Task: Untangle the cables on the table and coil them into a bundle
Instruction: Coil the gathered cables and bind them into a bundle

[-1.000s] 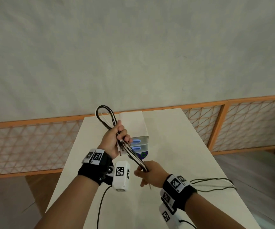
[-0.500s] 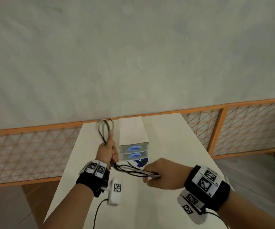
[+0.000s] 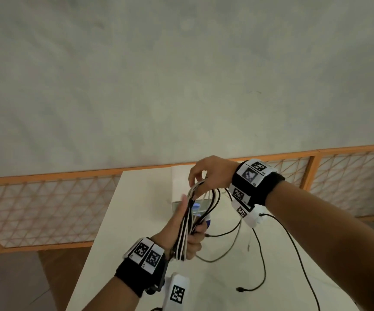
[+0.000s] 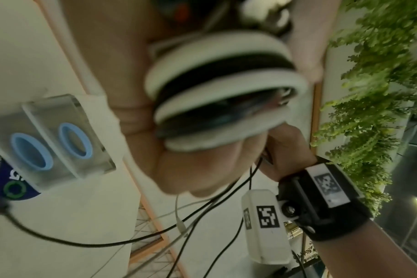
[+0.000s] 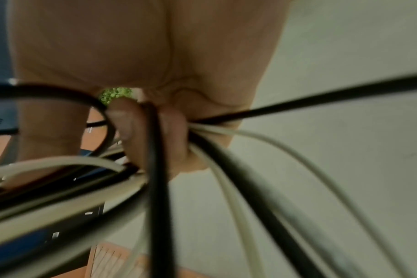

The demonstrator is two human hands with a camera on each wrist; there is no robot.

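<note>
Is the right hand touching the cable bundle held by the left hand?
Touching. The right wrist view shows the right hand's fingertips pinching strands of the cable bundle gripped by the left hand.

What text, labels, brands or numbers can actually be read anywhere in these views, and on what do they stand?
No full word is readable.
White lettering on the blue packet under the clear boxes: cut off and blurred, unreadable.
Tiny characters beside the square black-and-white coded tags on the left wristband and the right wristband: too small to read.
The cable bundle and the table carry no visible text.
</note>
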